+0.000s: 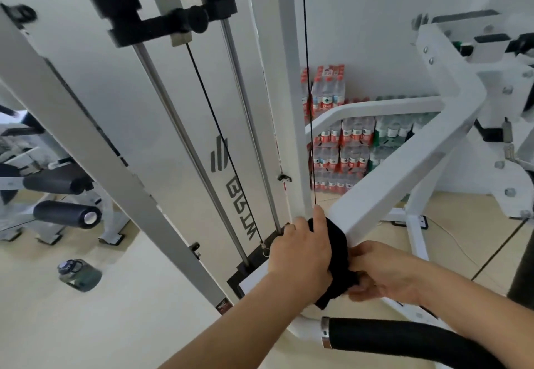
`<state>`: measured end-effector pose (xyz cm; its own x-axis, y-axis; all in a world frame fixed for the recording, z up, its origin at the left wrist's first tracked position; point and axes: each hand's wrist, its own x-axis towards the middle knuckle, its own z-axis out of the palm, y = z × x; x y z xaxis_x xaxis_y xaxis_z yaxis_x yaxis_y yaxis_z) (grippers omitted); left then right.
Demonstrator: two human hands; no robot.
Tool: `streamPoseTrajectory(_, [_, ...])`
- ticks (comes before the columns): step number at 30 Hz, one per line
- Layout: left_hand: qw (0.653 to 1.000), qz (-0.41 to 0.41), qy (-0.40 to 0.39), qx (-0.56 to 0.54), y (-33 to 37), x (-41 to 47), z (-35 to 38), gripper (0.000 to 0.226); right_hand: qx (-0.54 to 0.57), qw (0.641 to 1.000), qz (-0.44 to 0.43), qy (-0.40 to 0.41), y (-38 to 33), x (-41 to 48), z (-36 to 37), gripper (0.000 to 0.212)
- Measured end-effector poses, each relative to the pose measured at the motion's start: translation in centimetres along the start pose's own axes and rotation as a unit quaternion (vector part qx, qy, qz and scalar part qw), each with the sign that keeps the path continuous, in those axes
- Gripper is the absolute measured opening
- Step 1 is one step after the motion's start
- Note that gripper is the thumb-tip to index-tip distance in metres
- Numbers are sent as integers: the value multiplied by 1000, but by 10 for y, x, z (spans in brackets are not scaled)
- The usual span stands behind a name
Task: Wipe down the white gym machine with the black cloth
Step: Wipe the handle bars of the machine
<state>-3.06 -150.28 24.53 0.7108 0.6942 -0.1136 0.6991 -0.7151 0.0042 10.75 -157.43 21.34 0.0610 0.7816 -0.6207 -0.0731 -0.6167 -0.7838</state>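
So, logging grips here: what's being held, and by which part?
The black cloth, wrapped over the lower end of the white beam: the left hand clasps its upper left side, the right hand pinches its lower right edge.

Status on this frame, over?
Left hand and right hand grip black cloth. Cloth pressed on white beam, lower end. Thin black cable beside left hand.
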Motion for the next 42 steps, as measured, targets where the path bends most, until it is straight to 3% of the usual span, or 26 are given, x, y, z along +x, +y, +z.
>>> streamPoseTrajectory(2, [1000, 6, -5, -15, 6, 14, -3, 101, 37, 999, 8, 9, -1, 3, -6, 23])
streamPoseTrajectory(10, [997, 34, 14, -65, 59, 87, -14, 95, 98, 953, -32, 284, -21, -1, -51, 17])
streamPoseTrajectory(13, [997, 44, 20, -68, 68, 102, -15, 88, 81, 944, -36, 318, -36, -8, -54, 20])
streamPoseTrajectory(16, [995, 67, 25, -70, 59, 98, -12, 90, -11, 949, -31, 312, -45, -14, -42, 19])
streamPoseTrajectory(19, [994, 85, 19, -63, 33, 69, -9, 95, -170, 942, -28, 287, -51, -24, -17, 37])
streamPoseTrajectory(21, [994, 88, 22, -61, 9, 39, -4, 94, -329, 907, -8, 263, -50, -33, 4, 41])
streamPoseTrajectory(23, [995, 79, 33, -55, -15, 8, 2, 92, -476, 837, -11, 270, -51, -45, 25, 37])
streamPoseTrajectory(25, [995, 78, 51, -40, -33, -20, 6, 90, -542, 790, -43, 285, -56, -57, 48, 34])
streamPoseTrajectory(27, [993, 80, 72, -41, -48, -43, 11, 87, -559, 772, -86, 290, -59, -65, 69, 30])
streamPoseTrajectory(29, [991, 84, 90, -50, -62, -61, 17, 83, -557, 773, -132, 273, -57, -67, 91, 21])
streamPoseTrajectory(33, [993, 72, 79, -43, -79, -86, 25, 83, -506, 812, -195, 215, -47, -58, 116, 9])
streamPoseTrajectory(39, [997, 46, 47, -36, -49, -46, 9, 84, -442, 840, -122, 291, -39, -46, 66, 17])
streamPoseTrajectory(42, [995, 77, 24, -61, -21, 1, 0, 91, -413, 844, -81, 332, -38, -38, 29, 26])
